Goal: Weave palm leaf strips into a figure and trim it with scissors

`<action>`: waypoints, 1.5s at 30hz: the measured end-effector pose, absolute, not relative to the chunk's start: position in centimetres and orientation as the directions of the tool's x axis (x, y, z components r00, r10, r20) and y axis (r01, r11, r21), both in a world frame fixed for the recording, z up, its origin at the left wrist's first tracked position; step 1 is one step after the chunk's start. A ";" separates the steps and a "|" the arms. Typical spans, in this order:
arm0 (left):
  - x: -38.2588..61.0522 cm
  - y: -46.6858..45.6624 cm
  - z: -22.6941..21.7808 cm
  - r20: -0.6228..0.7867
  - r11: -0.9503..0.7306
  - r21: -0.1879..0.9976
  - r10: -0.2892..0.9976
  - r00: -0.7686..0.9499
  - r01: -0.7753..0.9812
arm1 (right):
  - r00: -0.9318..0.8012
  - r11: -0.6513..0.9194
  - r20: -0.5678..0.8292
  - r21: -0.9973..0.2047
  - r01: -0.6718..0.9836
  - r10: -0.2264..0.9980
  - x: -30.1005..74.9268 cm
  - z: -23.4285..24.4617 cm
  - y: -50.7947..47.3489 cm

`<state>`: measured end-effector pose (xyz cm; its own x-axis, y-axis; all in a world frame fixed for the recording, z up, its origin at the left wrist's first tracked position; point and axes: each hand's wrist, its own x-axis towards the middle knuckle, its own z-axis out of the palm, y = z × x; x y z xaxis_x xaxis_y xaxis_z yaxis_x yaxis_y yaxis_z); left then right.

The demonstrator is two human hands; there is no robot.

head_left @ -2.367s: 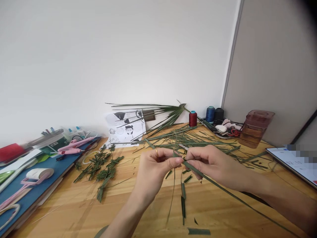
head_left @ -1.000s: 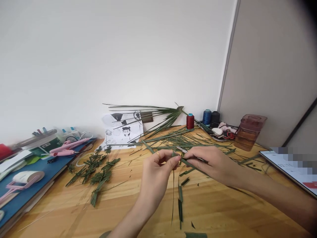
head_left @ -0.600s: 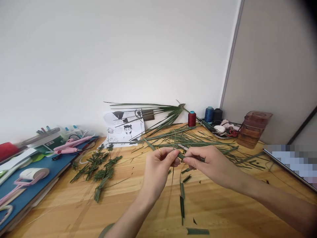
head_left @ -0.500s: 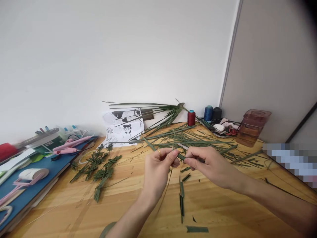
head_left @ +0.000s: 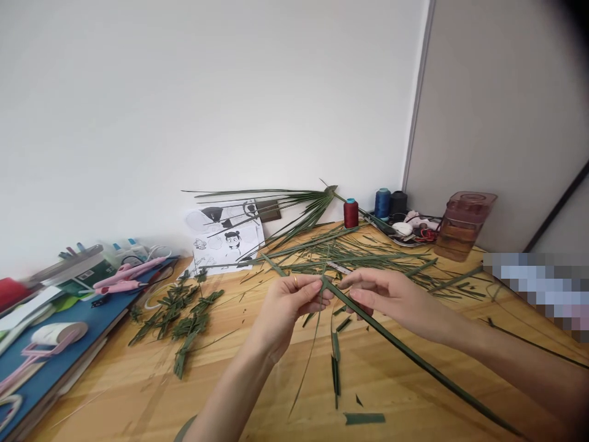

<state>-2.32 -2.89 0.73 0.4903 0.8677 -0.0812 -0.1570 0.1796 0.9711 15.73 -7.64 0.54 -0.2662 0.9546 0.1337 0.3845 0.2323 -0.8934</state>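
Observation:
Between thumb and fingers, my left hand (head_left: 294, 304) pinches a green palm leaf strip (head_left: 405, 350) at a small fold or knot. The strip's long end runs down to the lower right, past my right hand (head_left: 381, 301). That hand's fingers are parted beside the strip, with thumb and forefinger apart; whether they touch it is hard to tell. A thin fibre (head_left: 306, 374) hangs below my left hand. Left of it lie woven leaf pieces (head_left: 184, 319). Cut leaf bits (head_left: 365, 418) are scattered beneath my hands.
Behind lie many loose leaf strips (head_left: 368, 255) and a palm frond (head_left: 313, 199) over a printed drawing sheet (head_left: 230, 245). A red thread spool (head_left: 350, 213) and a pink-tinted bottle (head_left: 464, 227) stand at the back. Pink glue guns (head_left: 124, 276) rest left on a blue board (head_left: 105, 322).
My right hand has let go of its pinch near the left hand and its fingers have spread. The strip's long end now shows extending to the lower right. The view has shifted slightly.

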 end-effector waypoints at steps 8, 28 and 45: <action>-2.2 -2.3 0.3 -0.020 0.060 0.993 0.936 0.353 -0.103 | -0.359 0.465 0.469 -0.131 0.875 0.807 17.0 -1.2 -9.1; -2.2 -1.0 -0.7 -0.059 0.109 0.978 0.962 0.267 -0.177 | -0.468 0.487 0.419 0.067 0.871 0.778 16.2 -2.0 -7.3; -1.8 -1.1 -1.0 0.026 -0.010 0.991 0.993 0.118 -0.130 | -0.721 0.525 0.365 0.506 0.684 0.589 15.6 -0.6 -8.2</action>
